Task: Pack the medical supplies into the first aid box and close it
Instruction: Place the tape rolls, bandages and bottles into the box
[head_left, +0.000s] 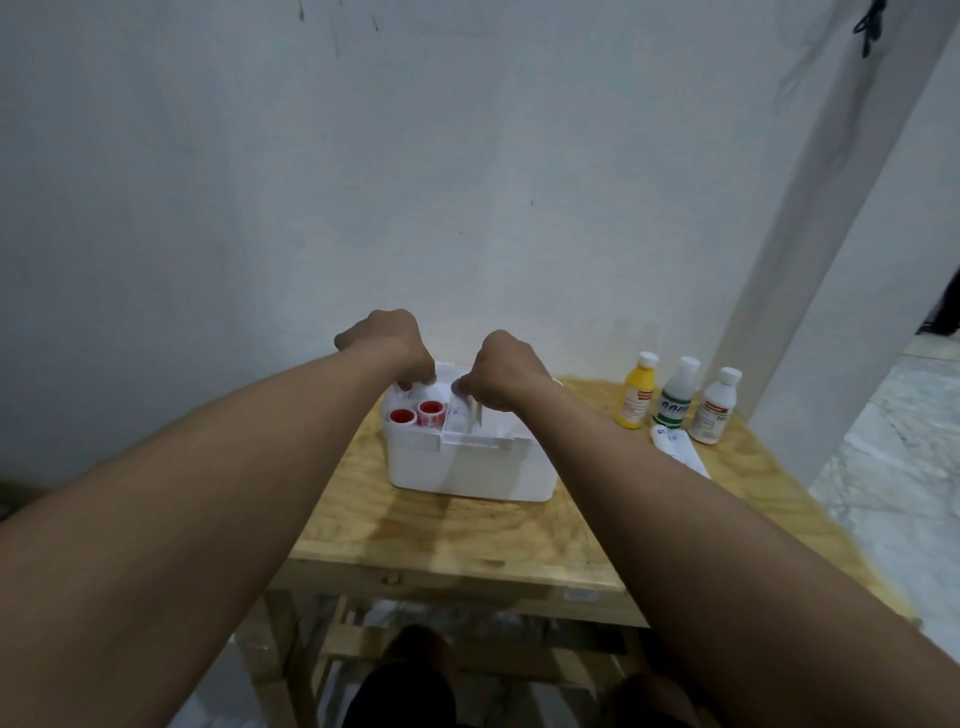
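Our right hand (501, 370) pinches a white strip (477, 413) upright, prob. to slot into the first aid box (467, 470); left hand (387, 343) grip: can't tell.

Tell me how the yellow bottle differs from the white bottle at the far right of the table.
The yellow bottle has a yellow body; the white bottle has a white one. The yellow bottle stands nearer the first aid box; the white bottle stands farther away. Both stand upright with white caps, outside the box.
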